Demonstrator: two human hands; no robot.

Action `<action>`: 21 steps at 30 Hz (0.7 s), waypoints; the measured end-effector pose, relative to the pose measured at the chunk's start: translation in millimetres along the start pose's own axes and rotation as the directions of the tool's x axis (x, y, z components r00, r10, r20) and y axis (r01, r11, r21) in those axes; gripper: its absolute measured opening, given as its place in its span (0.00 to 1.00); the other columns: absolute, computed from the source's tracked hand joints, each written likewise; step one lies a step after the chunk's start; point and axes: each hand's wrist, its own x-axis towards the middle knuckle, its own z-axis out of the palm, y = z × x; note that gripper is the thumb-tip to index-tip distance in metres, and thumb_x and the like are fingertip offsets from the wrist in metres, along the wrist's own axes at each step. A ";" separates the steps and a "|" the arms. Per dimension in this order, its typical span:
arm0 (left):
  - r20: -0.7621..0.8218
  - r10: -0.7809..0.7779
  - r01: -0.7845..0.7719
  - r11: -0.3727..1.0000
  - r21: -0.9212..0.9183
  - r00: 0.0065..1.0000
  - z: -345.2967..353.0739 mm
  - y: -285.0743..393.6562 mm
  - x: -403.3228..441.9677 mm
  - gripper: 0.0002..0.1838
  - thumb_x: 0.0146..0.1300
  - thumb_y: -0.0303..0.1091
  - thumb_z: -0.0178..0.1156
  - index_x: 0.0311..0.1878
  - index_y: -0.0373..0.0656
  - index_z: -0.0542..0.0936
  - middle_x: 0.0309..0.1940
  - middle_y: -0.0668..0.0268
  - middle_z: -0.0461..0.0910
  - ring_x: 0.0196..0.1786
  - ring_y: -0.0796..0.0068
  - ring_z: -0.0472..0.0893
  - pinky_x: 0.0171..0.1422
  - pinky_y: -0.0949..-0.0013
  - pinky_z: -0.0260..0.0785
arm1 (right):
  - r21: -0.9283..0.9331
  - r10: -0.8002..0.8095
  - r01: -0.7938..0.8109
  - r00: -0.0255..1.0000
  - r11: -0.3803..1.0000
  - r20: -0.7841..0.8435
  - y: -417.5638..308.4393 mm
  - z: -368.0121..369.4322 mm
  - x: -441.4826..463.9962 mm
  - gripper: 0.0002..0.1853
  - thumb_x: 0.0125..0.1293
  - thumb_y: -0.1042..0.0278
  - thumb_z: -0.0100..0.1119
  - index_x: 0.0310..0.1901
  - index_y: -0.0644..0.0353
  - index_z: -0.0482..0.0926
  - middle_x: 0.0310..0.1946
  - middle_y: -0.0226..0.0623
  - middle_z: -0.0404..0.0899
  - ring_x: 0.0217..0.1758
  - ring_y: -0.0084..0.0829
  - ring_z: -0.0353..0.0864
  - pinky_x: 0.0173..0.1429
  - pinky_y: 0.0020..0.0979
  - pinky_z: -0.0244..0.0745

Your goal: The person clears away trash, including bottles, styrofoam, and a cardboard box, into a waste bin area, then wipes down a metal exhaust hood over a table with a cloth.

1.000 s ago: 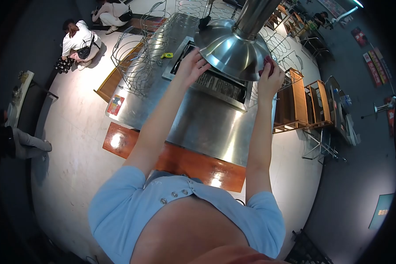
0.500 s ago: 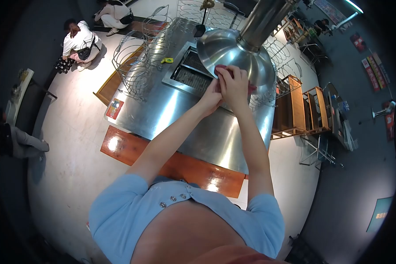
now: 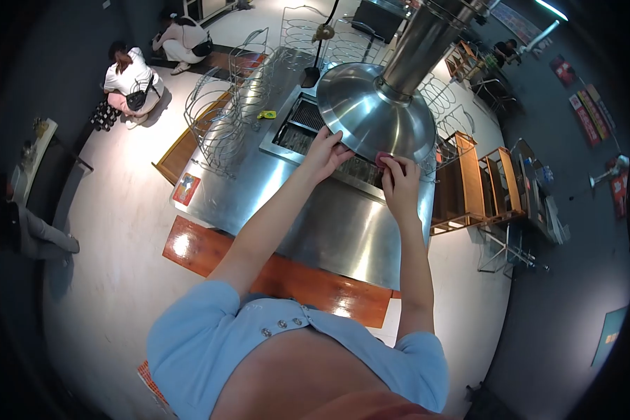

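A shiny metal exhaust hood (image 3: 364,105) hangs over the steel table. At its near left rim is my left hand (image 3: 322,158), thumb on the outer surface and the other fingers curled at the edge, gripping it. Farther right along the same rim, my right hand (image 3: 402,185) pinches a dark red cloth (image 3: 382,159) and presses it to the metal. Much of the cloth is hidden by my fingers. Under the hood, a grill (image 3: 278,140) is set into the steel table (image 3: 259,185).
Wire racks (image 3: 213,122) stand at the table's left edge. A yellow packet (image 3: 267,115) and a red card (image 3: 186,189) lie on the tabletop. An orange-brown bench (image 3: 280,269) runs along the near side. Wooden chairs (image 3: 462,182) stand right. Two people crouch at the upper left.
My hands, close together before, are now apart: the left has moved left to the rim, the right has come down and right with the cloth. The view has shifted slightly.
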 end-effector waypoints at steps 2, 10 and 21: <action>0.070 0.000 0.003 0.999 -0.036 0.998 1.3 -2.1 -5.6 0.19 0.65 0.32 0.50 0.59 0.52 0.62 0.53 0.65 0.69 0.55 0.64 0.72 0.56 0.53 0.68 | 0.029 0.068 -0.067 0.997 0.997 -0.040 -0.4 1.4 -1.0 0.11 0.59 0.74 0.53 0.44 0.56 0.78 0.42 0.41 0.71 0.47 0.41 0.67 0.52 0.37 0.64; 0.066 -0.372 0.353 0.914 0.201 0.926 -6.9 -19.9 -51.2 0.28 0.60 0.49 0.57 0.61 0.57 0.61 0.57 0.66 0.63 0.58 0.64 0.68 0.58 0.51 0.63 | 0.572 0.487 -0.411 0.873 0.710 0.023 -5.5 40.0 -31.5 0.11 0.61 0.70 0.54 0.45 0.62 0.73 0.39 0.43 0.73 0.44 0.36 0.74 0.50 0.32 0.69; -0.066 -0.397 0.401 0.914 0.060 0.915 -68.1 -36.9 -131.5 0.22 0.61 0.36 0.57 0.57 0.52 0.64 0.48 0.61 0.74 0.51 0.59 0.76 0.50 0.52 0.73 | 0.383 0.246 -0.368 0.910 0.847 0.333 -63.8 32.8 -70.3 0.20 0.54 0.65 0.62 0.48 0.61 0.72 0.47 0.42 0.73 0.48 0.39 0.74 0.52 0.35 0.68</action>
